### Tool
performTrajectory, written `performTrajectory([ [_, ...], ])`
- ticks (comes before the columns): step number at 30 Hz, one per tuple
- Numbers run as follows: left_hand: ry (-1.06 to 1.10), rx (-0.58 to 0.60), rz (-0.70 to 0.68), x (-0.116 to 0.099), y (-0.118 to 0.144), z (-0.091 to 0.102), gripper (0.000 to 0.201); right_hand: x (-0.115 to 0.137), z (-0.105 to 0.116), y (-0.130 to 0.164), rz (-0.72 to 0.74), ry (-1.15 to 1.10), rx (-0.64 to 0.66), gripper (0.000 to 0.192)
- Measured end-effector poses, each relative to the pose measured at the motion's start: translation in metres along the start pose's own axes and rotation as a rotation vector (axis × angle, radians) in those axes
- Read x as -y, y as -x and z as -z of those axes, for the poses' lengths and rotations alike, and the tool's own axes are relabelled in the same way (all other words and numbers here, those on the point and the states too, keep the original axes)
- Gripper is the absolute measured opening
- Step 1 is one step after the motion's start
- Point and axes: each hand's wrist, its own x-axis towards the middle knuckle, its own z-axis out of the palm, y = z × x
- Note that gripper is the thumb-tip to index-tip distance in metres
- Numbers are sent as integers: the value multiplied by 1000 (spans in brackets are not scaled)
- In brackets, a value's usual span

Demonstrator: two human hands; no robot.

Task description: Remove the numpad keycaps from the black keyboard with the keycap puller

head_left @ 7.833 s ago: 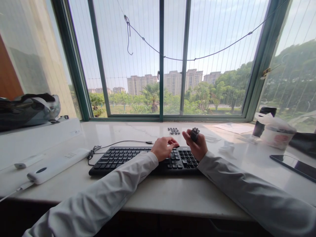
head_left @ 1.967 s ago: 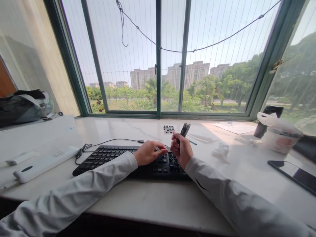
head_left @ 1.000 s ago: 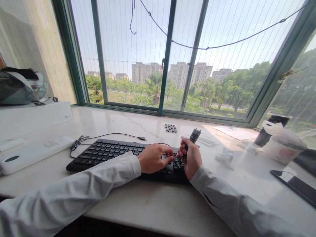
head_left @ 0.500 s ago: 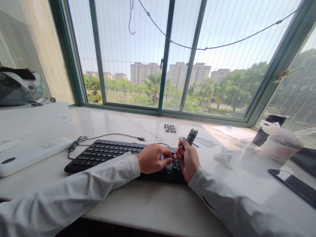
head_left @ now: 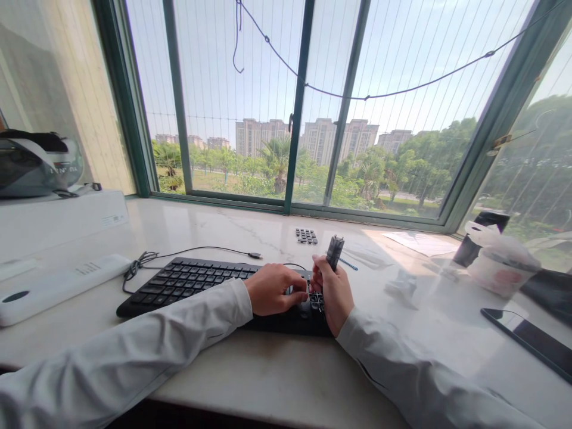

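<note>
A black keyboard (head_left: pixel 190 283) lies on the white countertop (head_left: pixel 268 363). My left hand (head_left: pixel 273 290) rests over its right part, thumb and fingers drawn together; what they hold, if anything, is hidden. My right hand (head_left: pixel 336 293) is closed around a dark, block-shaped hand tool (head_left: pixel 335 250), whose upper end sticks up above the fist. The tool's lower end is covered by the fingers, at the number pad. Bare key sockets (head_left: pixel 317 300) without caps show between the two hands. Behind the keyboard, loose black keycaps (head_left: pixel 306 236) stand in a small group of rows.
A coiled cable (head_left: pixel 143 260) with a USB plug lies behind the keyboard. To the left is a long white device (head_left: pixel 67 283). On the right are a phone (head_left: pixel 531 339), a bagged tub (head_left: pixel 504 265), crumpled plastic (head_left: pixel 402 289) and a blue stick (head_left: pixel 349 264).
My right hand has shifted slightly left, and the tool in it now stands more upright. The left hand stays nearly in place over the keys. The view has tilted a little.
</note>
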Motion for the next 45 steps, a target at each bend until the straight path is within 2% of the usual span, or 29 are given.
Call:
performTrajectory([
  [8, -20, 22, -36, 3, 1, 0, 21, 0, 1, -1, 4, 27, -8, 36],
  [16, -65, -36, -50, 1, 1, 1, 23, 6, 0, 2, 5, -4, -32, 34],
  [22, -87, -37, -33, 1, 2, 0, 21, 2, 2, 0, -38, 8, -39, 34],
  [26, -71, -32, -41, 1, 2, 0, 19, -2, 3, -1, -8, 20, -4, 36],
  [32, 52, -4, -72, -5, 3, 6, 15, -3, 4, 1, -20, -116, 126, 35],
  [35, 104, -8, -25, -6, 2, 5, 11, -2, 6, 3, -17, -134, 149, 40],
  [38, 165, -59, 52, -5, 0, -1, 16, -1, 6, 5, 11, -111, 139, 44],
  [45, 216, -128, 168, -10, -3, -13, 21, -6, 5, 7, 89, 34, 115, 46],
])
